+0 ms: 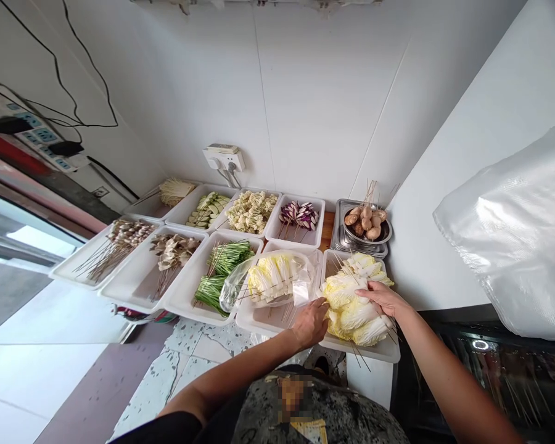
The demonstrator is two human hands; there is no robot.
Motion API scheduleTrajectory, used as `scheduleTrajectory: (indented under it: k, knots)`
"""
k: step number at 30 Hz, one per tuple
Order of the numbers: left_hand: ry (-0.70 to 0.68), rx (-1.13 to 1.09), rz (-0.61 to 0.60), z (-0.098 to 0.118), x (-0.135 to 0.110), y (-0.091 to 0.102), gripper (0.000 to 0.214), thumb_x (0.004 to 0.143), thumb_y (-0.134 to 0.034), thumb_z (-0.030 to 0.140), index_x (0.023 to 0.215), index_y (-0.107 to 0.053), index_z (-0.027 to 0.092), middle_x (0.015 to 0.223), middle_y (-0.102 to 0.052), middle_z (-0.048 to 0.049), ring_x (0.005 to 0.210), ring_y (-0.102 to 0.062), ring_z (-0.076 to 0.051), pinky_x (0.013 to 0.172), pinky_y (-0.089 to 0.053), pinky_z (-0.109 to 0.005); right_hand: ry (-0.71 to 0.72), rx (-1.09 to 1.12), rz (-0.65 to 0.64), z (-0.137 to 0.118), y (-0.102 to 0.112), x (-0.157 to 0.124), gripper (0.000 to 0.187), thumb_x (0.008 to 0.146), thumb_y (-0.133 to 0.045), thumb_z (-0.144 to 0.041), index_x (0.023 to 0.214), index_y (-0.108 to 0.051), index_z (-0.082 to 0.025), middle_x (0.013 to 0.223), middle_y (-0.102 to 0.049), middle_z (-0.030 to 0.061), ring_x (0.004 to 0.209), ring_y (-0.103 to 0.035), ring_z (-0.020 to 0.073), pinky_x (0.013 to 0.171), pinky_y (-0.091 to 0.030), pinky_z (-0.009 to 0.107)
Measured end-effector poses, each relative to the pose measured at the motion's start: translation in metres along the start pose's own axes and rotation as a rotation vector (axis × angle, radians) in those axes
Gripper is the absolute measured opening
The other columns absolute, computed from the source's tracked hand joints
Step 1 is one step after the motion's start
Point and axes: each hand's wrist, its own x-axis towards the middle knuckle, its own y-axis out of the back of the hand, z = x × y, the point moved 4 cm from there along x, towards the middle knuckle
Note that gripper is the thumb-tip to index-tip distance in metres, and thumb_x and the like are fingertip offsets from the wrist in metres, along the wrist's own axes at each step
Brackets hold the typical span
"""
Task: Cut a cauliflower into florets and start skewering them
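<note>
Right hand (383,297) resting open on cabbage skewers (351,311) in tray (388,353) | left hand (311,322) touching them, grip unclear | next tray (263,319) holding bagged cabbage (272,277)

Both hands on cabbage skewers (356,302): left hand (311,322), right hand (383,297), white tray (388,351).

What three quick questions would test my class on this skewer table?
1. True or false: the right hand rests on the cabbage skewers.
2. What fills the metal bowl? A mushrooms; B chives; C eggplant.
3. Fill in: near the left hand, more cabbage lies inside a clear ___.
Key: 1 true; 2 A; 3 bag.
</note>
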Motion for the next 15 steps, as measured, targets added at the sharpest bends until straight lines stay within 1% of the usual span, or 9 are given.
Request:
scheduleTrajectory:
  k: [3,5,8,10,12,14,15]
  knots:
    - [-0.005,-0.016,-0.021,0.000,0.000,0.003,0.045,0.080,-0.049,0.021,0.124,-0.048,0.012,0.134,-0.051,-0.0158,0.126,-0.048,-0.024,0.106,-0.043,-0.039,-0.077,0.090,-0.077,-0.004,-0.007,-0.004,0.037,0.061,-0.078,-0.043,0.083,-0.061,-0.019,0.087,-0.073,0.0098,0.082,-0.069,0.0252,0.080,-0.055,0.039]
    - [-0.027,-0.023,-0.028,0.000,0.000,0.005,0.048,0.079,-0.050,0.022,0.127,-0.046,0.013,0.136,-0.049,-0.0161,0.127,-0.046,-0.024,0.105,-0.043,-0.040,-0.094,0.128,-0.106,-0.005,-0.012,-0.007,0.036,0.061,-0.078,-0.042,0.085,-0.062,-0.019,0.091,-0.073,0.0110,0.085,-0.069,0.0269,0.082,-0.055,0.040]
    - [-0.058,-0.027,-0.030,0.003,0.000,0.010,0.052,0.079,-0.051,0.022,0.130,-0.044,0.013,0.138,-0.047,-0.0162,0.128,-0.045,-0.025,0.105,-0.043,-0.040,-0.121,0.237,-0.103,-0.002,-0.014,-0.013,0.037,0.063,-0.078,-0.039,0.091,-0.062,-0.020,0.097,-0.072,0.0111,0.092,-0.068,0.0291,0.083,-0.055,0.042]
    - [-0.070,-0.026,-0.021,0.007,-0.003,0.019,0.050,0.082,-0.049,0.024,0.130,-0.046,0.012,0.134,-0.052,-0.0154,0.123,-0.051,-0.024,0.102,-0.046,-0.038,-0.134,0.337,-0.086,-0.002,-0.008,-0.020,0.038,0.064,-0.077,-0.035,0.096,-0.063,-0.021,0.101,-0.072,0.0108,0.096,-0.067,0.0296,0.085,-0.055,0.043]
    - [-0.077,-0.033,0.044,0.008,-0.009,0.037,0.043,0.086,-0.045,0.024,0.128,-0.050,0.014,0.125,-0.060,-0.0125,0.112,-0.059,-0.022,0.096,-0.050,-0.035,-0.115,0.427,-0.050,-0.006,0.000,-0.028,0.041,0.066,-0.076,-0.033,0.102,-0.062,-0.021,0.103,-0.071,0.0097,0.099,-0.066,0.0291,0.087,-0.055,0.043]
    - [-0.019,0.001,0.194,0.003,-0.019,0.067,0.039,0.091,-0.039,0.025,0.127,-0.052,0.016,0.119,-0.063,-0.0106,0.108,-0.060,-0.020,0.093,-0.052,-0.034,-0.093,0.510,-0.012,-0.017,0.005,-0.036,0.043,0.069,-0.072,-0.035,0.108,-0.060,-0.023,0.103,-0.071,0.0087,0.100,-0.066,0.0283,0.088,-0.054,0.042]
    - [0.052,0.049,0.287,-0.005,-0.026,0.085,0.040,0.092,-0.037,0.026,0.128,-0.051,0.016,0.120,-0.063,-0.0110,0.111,-0.059,-0.021,0.094,-0.051,-0.036,-0.096,0.547,0.000,-0.023,0.003,-0.040,0.043,0.071,-0.069,-0.039,0.110,-0.059,-0.023,0.102,-0.072,0.0088,0.100,-0.066,0.0281,0.088,-0.054,0.042]
